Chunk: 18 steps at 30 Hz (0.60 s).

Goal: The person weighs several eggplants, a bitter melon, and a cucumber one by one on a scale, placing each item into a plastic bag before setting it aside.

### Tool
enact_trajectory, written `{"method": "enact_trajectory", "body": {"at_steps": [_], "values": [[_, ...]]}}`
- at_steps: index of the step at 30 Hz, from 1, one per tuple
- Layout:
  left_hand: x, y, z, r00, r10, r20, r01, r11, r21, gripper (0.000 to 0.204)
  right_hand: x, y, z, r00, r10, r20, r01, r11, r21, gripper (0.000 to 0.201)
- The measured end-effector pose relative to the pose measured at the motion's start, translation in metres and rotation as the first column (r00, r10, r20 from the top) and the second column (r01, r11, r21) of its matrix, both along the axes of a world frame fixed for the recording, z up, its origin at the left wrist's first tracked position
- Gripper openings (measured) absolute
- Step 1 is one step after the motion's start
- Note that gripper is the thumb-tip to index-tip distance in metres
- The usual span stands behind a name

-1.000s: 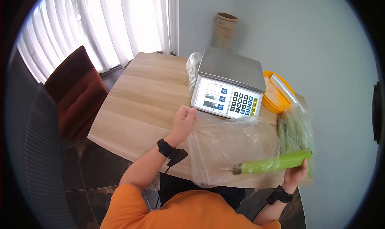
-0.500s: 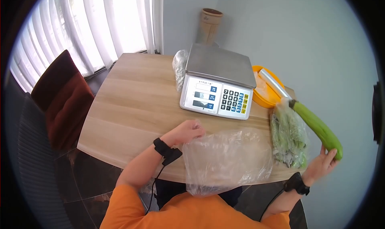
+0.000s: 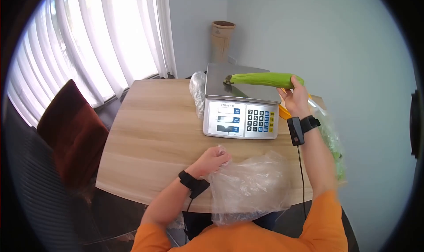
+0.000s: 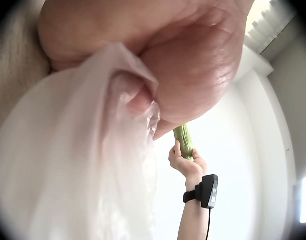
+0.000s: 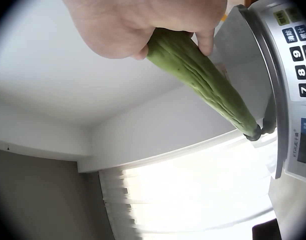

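Note:
A long green gourd is held over the steel plate of the scale, its dark stem end to the left, close to the plate. The right hand grips its thick end; in the right wrist view the fingers and thumb lie around the gourd. Near the front of the table, the left hand pinches the gathered edge of a clear plastic bag. The left wrist view shows the bag's film bunched between thumb and fingers.
Left of the scale lies a crumpled clear bag. Bagged greens are at the table's right edge, partly behind the right arm. An orange basket sits behind that wrist. A tall vase stands beyond the scale.
The right hand has carried the gourd from the table's right side up and left over the scale. The left hand keeps hold of the bag, whose body has bunched up somewhat.

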<state>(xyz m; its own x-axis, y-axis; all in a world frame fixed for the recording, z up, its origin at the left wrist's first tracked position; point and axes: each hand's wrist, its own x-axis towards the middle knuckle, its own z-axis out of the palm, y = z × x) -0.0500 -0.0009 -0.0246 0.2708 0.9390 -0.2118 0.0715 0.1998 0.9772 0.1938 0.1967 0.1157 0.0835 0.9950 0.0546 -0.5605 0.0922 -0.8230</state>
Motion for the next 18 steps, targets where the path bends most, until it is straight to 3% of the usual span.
{"method": "enact_trajectory", "body": {"at_steps": [2, 5, 8, 11, 14, 18], "values": [[0.005, -0.002, 0.007, 0.999, 0.041, 0.003, -0.041, 0.999, -0.003, 0.023, -0.009, 0.016, -0.009, 1.0, -0.006, 0.018, 0.006, 1.0, 0.006, 0.031], [0.003, 0.0, 0.0, 1.0, 0.008, 0.01, -0.008, 1.0, -0.025, 0.024, -0.013, 0.017, -0.01, 0.925, -0.09, 0.369, 0.098, 0.995, -0.004, 0.046], [0.006, 0.002, -0.002, 1.0, -0.013, -0.027, 0.013, 1.0, -0.006, 0.024, -0.011, 0.031, -0.032, 0.716, -0.336, 0.612, 0.269, 0.941, 0.203, 0.059], [0.009, 0.003, -0.002, 1.0, -0.008, -0.002, 0.008, 1.0, -0.003, 0.022, 0.002, 0.037, -0.04, 0.541, -0.302, 0.785, 0.228, 0.951, 0.209, 0.061], [0.006, 0.001, -0.012, 0.999, 0.015, 0.04, -0.014, 0.999, -0.035, 0.021, 0.01, 0.039, -0.046, 0.277, -0.344, 0.897, 0.204, 0.933, 0.295, 0.057], [0.003, 0.003, -0.014, 0.998, 0.018, -0.057, -0.016, 0.999, 0.028, 0.026, 0.01, 0.036, -0.059, 0.258, -0.4, 0.88, 0.123, 0.917, 0.38, 0.048]]}}
